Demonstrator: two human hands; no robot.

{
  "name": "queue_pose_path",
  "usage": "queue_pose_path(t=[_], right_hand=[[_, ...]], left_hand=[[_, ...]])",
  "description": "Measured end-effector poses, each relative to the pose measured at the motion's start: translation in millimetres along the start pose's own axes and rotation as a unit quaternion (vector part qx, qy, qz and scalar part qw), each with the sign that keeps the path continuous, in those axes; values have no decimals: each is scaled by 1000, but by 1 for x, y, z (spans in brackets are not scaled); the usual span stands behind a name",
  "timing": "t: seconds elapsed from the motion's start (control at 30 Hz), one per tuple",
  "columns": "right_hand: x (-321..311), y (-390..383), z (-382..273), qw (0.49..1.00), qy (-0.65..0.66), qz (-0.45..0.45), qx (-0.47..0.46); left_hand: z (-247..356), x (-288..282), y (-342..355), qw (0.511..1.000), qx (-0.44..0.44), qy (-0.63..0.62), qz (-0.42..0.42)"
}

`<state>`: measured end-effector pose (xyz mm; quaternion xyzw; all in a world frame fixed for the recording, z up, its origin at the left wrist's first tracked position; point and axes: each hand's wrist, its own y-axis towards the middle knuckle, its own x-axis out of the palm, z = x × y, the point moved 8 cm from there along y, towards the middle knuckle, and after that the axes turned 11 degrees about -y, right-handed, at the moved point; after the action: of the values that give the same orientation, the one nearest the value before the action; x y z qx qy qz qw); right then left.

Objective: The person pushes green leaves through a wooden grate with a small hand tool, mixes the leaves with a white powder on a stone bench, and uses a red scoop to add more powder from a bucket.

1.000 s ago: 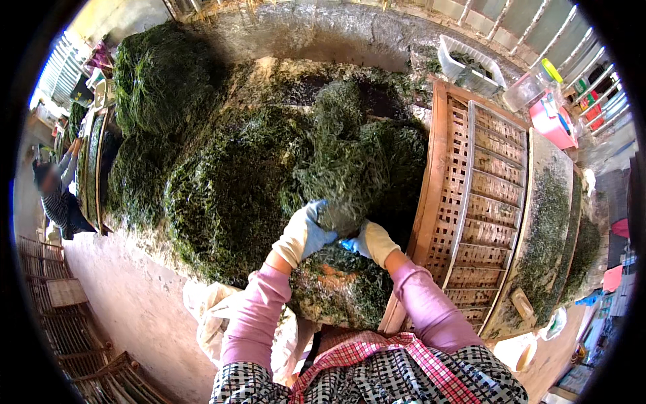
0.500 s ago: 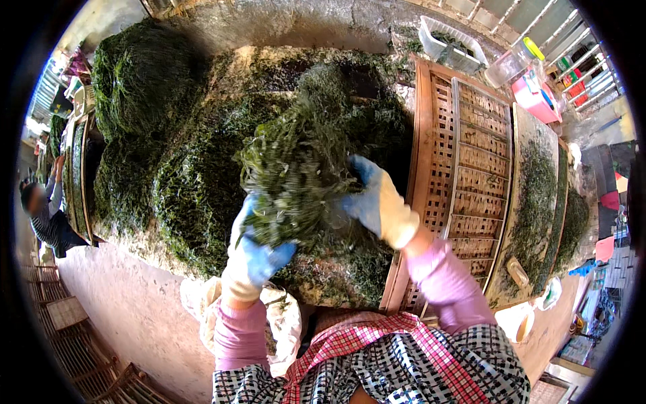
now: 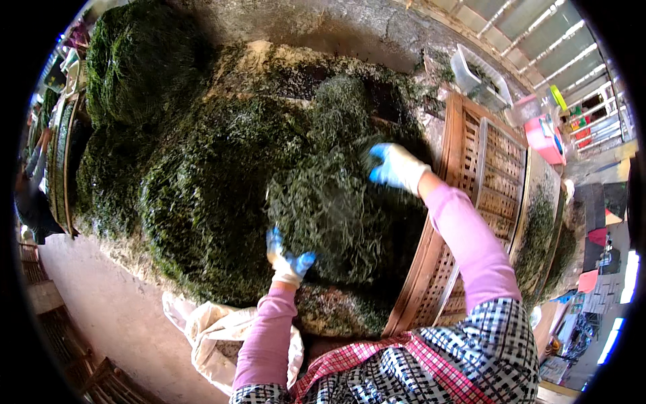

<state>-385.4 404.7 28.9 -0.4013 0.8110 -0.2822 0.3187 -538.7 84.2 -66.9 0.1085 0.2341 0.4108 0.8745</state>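
A loose clump of dark green seaweed [image 3: 330, 209] lies in front of me, beside a broader seaweed heap [image 3: 202, 195] on its left. My left hand [image 3: 288, 259], in a white glove with blue fingers, is at the clump's near left edge, its thumb and fingers spread. Over on the clump's far right side, my right hand [image 3: 398, 167] wears the same kind of glove. Its fingers are apart and slightly blurred, with dark strands close to their tips. Neither hand grips the seaweed.
A brown wooden frame with a slatted lattice [image 3: 491, 168] stands at the right. Behind it are a clear plastic tub [image 3: 479, 79] and a pink container [image 3: 544, 140]. A taller seaweed mound [image 3: 138, 64] rises far left. Nearby, a person [image 3: 37, 195] stands at another table. A whitish sack [image 3: 215, 337] hangs near my left arm.
The seaweed held up between my hands has come down onto the pile and is let go. My hands have moved apart, the right one farther right and outward.
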Motion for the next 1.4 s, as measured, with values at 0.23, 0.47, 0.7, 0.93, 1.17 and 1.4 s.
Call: queue_pose_path(t=[0.23, 0.47, 0.7, 0.93, 1.17, 1.4], right_hand=[[-23, 92, -65, 961, 253, -86, -65], [-87, 236, -107, 861, -418, 290, -4], [40, 231, -74, 214, -957, -24, -194], [95, 111, -18, 18, -941, -115, -319], [83, -59, -38, 801, -538, 57, -256], [90, -118, 42, 992, 87, 4, -93]], left_hand=[[25, 6, 24, 1000, -4, -11, -5], [28, 3, 36, 997, -38, 36, -50], [40, 11, 40, 993, -26, 83, -83], [-1, -5, -1, 996, 35, 71, 49], [-20, 4, 17, 935, -166, -302, 88], [21, 39, 5, 703, -397, -584, 86]])
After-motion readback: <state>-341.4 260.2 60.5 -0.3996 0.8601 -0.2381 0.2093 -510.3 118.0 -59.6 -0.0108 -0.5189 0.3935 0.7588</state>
